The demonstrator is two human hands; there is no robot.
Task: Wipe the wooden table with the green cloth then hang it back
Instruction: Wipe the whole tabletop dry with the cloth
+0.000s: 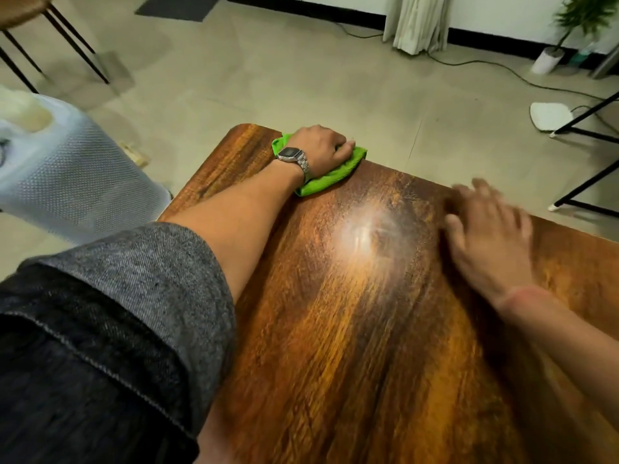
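Note:
The wooden table (368,329) fills the lower middle of the head view, dark brown with a bright glare spot near its centre. A folded green cloth (321,180) lies at the table's far edge. My left hand (321,149), with a metal watch on its wrist, lies on top of the cloth with curled fingers gripping it at the edge. My right hand (489,236) is motion-blurred, fingers spread flat, palm down on or just over the right part of the table; I cannot tell whether it touches the wood.
A grey mesh chair back (73,182) stands left of the table. Black metal chair legs (589,182) stand at the right, a stool (50,38) at the far left. A cable (502,67), a curtain (418,21) and a potted plant (549,58) are on the floor beyond.

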